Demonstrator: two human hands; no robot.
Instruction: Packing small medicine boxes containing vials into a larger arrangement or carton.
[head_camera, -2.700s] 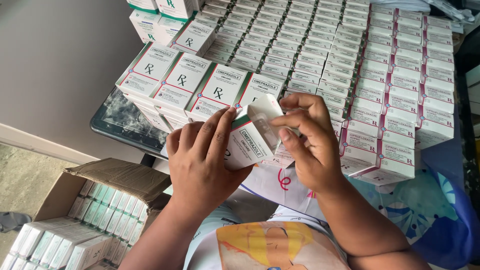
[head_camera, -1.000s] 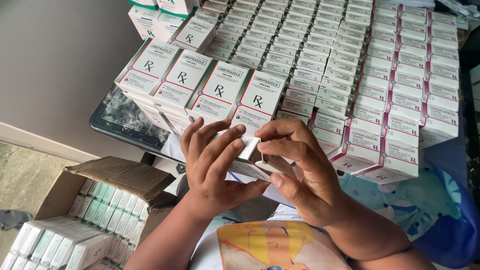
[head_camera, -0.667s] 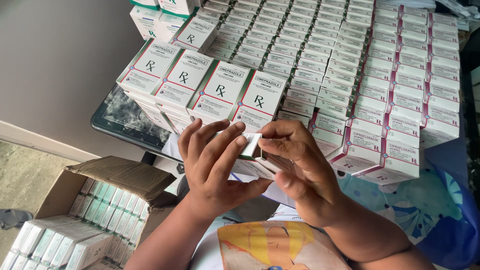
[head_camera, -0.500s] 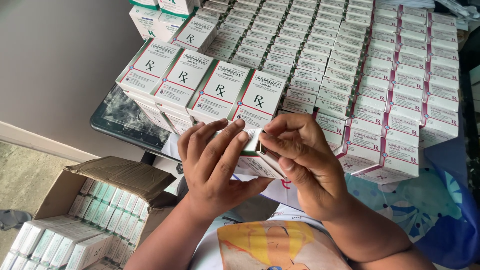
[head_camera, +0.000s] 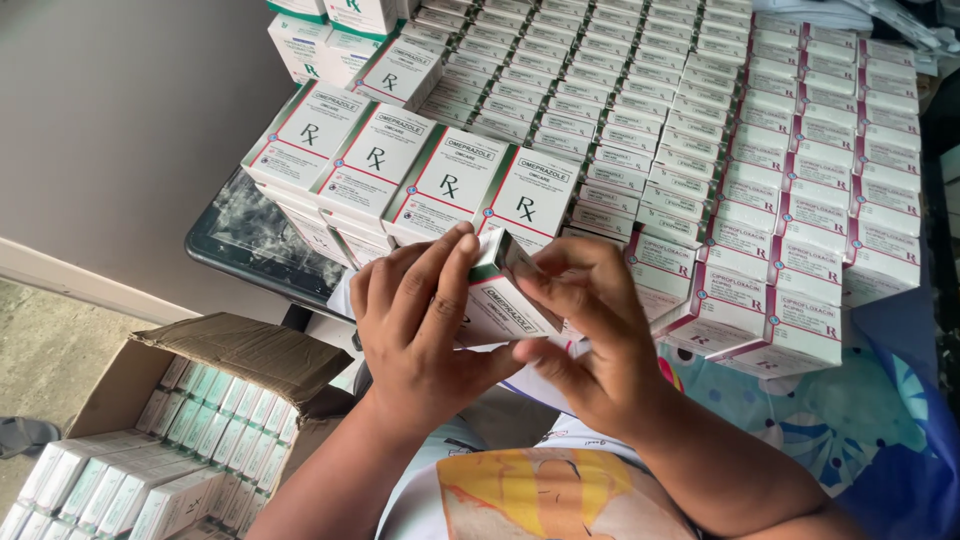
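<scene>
Both of my hands hold one small white medicine box (head_camera: 503, 305) with a green and red edge, just in front of the stacked boxes. My left hand (head_camera: 415, 325) wraps its left side, fingers laid over the top. My right hand (head_camera: 585, 330) grips the right side, with the fingertips at the box's upper end flap, which stands slightly open. A row of larger white boxes (head_camera: 445, 180) of the same kind lies directly behind my hands.
Many rows of smaller white and red medicine boxes (head_camera: 760, 150) cover the table with a dark glass top (head_camera: 250, 235). An open cardboard carton (head_camera: 170, 420) with several white boxes stands on the floor at lower left. Blue patterned cloth (head_camera: 850, 420) lies at right.
The box has been turned in my hands and lifted slightly toward the stacks; my right fingers have shifted up to its end flap.
</scene>
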